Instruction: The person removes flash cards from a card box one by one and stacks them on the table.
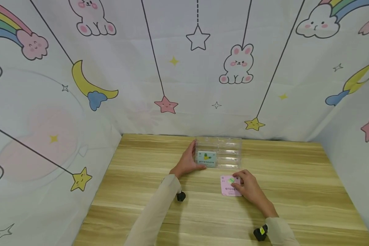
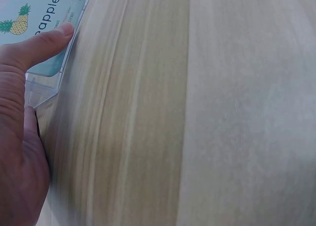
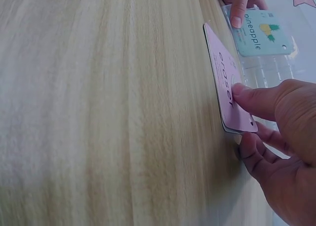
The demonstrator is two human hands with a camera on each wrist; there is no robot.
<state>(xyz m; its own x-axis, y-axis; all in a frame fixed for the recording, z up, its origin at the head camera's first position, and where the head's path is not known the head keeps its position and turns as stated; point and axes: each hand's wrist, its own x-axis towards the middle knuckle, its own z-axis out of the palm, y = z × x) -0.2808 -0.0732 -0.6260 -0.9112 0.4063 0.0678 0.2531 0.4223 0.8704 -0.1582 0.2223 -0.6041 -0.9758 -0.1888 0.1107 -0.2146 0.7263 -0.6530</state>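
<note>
My left hand [image 1: 187, 163] holds the left end of a clear plastic organizer tray [image 1: 229, 157], thumb along its front edge and fingers at its side. In the tray's front left compartment lies a green pineapple flash card [image 1: 207, 159]; in the left wrist view the thumb overlaps this card [image 2: 49, 11]. To the right and nearer, my right hand [image 1: 249, 187] pinches a pink flash card [image 1: 227, 189] reading "eraser". The right wrist view has the thumb on the face of the pink card [image 3: 224, 77] and fingers beneath; a darker layer shows along its edge.
The tray's right-hand compartments [image 1: 229, 159] show bare clear dividers. Behind the wood-grain table [image 1: 147, 157] hangs a white cloth [image 1: 135, 68] printed with stars, rabbits and rainbows, and it continues along both sides. A small black device sits at each wrist.
</note>
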